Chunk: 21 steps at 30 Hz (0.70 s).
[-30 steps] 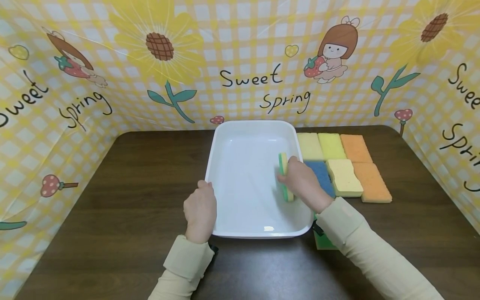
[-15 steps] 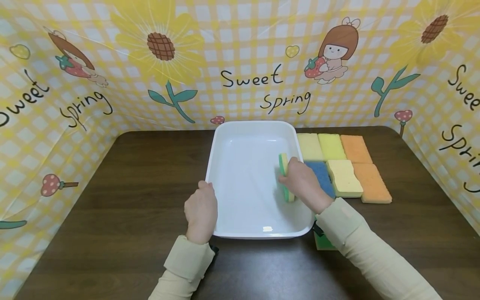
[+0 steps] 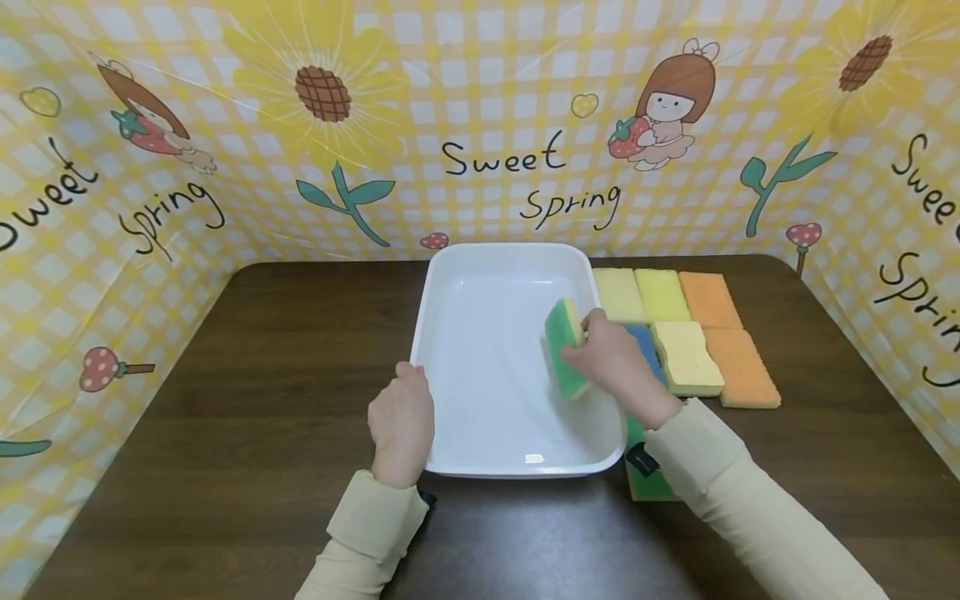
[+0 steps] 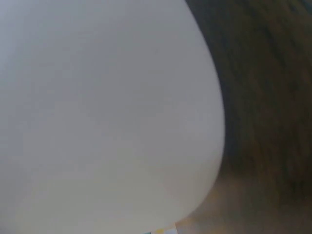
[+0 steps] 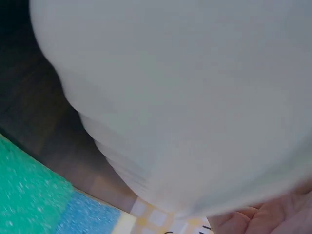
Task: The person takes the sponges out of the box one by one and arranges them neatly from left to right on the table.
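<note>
A white rectangular tray [image 3: 495,367] with raised sides is at the middle of the table. My left hand [image 3: 402,425] grips its left rim with curled fingers. Inside the tray, near the right wall, my right hand [image 3: 624,360] pinches a green-and-yellow sponge [image 3: 561,346] between thumb and fingers. The sponge is tilted, its green face turned left and up; whether it touches the tray floor I cannot tell. In the left wrist view the blurred tray wall [image 4: 107,107] hides the hand. The right wrist view shows the tray's outside [image 5: 170,97] and part of my palm [image 5: 278,217].
Right of the tray lie several sponges in rows: pale yellow [image 3: 618,293], lime [image 3: 662,293], orange [image 3: 711,300], another orange [image 3: 742,367], a wavy cream one [image 3: 686,358] and a blue one [image 3: 647,346]. A green sponge [image 3: 651,486] lies partly under my right forearm. Patterned cloth [image 3: 495,100] walls the table.
My right hand has moved slightly right and turned the sponge, so its green face now shows broadly. More of the green sponge near my forearm is visible. The left hand and tray stay put.
</note>
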Each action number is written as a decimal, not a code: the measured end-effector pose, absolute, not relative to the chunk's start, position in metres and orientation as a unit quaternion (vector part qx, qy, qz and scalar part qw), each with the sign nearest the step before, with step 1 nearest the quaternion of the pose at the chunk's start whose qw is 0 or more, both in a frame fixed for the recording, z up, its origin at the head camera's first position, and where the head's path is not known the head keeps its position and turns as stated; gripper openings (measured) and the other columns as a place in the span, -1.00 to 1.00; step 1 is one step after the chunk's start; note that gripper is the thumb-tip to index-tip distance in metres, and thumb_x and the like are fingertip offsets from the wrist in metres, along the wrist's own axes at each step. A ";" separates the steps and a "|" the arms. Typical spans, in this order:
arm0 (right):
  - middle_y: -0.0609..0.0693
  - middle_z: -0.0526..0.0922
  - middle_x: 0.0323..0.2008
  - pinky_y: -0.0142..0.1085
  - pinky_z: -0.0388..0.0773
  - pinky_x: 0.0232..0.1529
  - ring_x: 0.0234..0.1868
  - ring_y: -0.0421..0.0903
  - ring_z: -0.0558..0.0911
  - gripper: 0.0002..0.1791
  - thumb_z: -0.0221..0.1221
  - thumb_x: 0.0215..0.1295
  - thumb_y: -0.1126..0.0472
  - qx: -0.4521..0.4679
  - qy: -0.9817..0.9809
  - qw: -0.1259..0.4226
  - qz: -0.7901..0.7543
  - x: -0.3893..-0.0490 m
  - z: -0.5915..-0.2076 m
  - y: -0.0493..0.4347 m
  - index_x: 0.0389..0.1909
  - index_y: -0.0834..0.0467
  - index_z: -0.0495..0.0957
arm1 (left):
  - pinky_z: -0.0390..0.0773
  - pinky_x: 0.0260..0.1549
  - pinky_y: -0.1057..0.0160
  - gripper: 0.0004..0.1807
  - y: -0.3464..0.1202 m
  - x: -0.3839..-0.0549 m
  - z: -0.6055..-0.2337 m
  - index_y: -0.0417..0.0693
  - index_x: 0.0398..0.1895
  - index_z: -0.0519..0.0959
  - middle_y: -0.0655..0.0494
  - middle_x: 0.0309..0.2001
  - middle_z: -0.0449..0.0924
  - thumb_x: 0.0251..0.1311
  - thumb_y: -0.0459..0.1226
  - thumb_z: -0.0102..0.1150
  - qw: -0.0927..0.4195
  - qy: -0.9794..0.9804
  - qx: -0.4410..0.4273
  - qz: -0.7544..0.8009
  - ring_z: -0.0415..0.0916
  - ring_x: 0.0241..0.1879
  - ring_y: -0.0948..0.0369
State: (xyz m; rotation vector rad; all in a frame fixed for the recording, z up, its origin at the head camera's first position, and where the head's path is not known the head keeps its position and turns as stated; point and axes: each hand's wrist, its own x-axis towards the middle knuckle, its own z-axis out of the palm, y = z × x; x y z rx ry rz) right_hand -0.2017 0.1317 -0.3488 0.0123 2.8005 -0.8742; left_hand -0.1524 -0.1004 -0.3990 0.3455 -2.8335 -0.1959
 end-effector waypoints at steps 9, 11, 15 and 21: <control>0.24 0.53 -0.09 -0.27 0.50 -0.30 -0.20 0.04 0.55 -0.51 0.10 0.23 0.09 0.007 0.938 0.097 -0.334 -0.193 -0.327 0.152 0.05 0.33 0.30 | 0.45 -0.79 0.15 -0.64 -0.101 -0.151 -0.398 -0.30 -0.54 0.41 -0.11 -0.79 0.41 0.41 -0.25 -0.08 0.147 -0.980 0.118 -0.066 0.52 -0.75 0.01; 0.26 0.49 -0.04 -0.24 0.50 -0.24 -0.15 0.07 0.52 -0.49 0.10 0.25 0.09 0.011 0.933 0.100 -0.344 -0.192 -0.324 0.157 0.08 0.34 0.29 | 0.44 -0.79 0.16 -0.65 -0.101 -0.152 -0.398 -0.30 -0.53 0.41 -0.11 -0.79 0.41 0.41 -0.25 -0.08 0.145 -0.980 0.118 -0.067 0.51 -0.76 0.01; 0.27 0.45 0.03 -0.21 0.47 -0.19 -0.08 0.09 0.48 -0.46 0.06 0.27 0.06 0.018 0.929 0.103 -0.356 -0.188 -0.319 0.170 0.14 0.34 0.27 | 0.43 -0.79 0.17 -0.65 -0.102 -0.152 -0.397 -0.31 -0.51 0.41 -0.11 -0.78 0.42 0.42 -0.25 -0.10 0.134 -0.981 0.120 -0.071 0.51 -0.75 0.02; 0.31 0.44 0.06 -0.28 0.46 -0.27 -0.13 0.09 0.54 -0.41 0.01 0.28 0.04 0.013 0.929 0.097 -0.356 -0.178 -0.316 0.197 0.19 0.36 0.24 | 0.45 -0.78 0.15 -0.65 -0.102 -0.152 -0.398 -0.31 -0.50 0.41 -0.12 -0.79 0.42 0.42 -0.25 -0.10 0.133 -0.982 0.116 -0.072 0.52 -0.74 0.00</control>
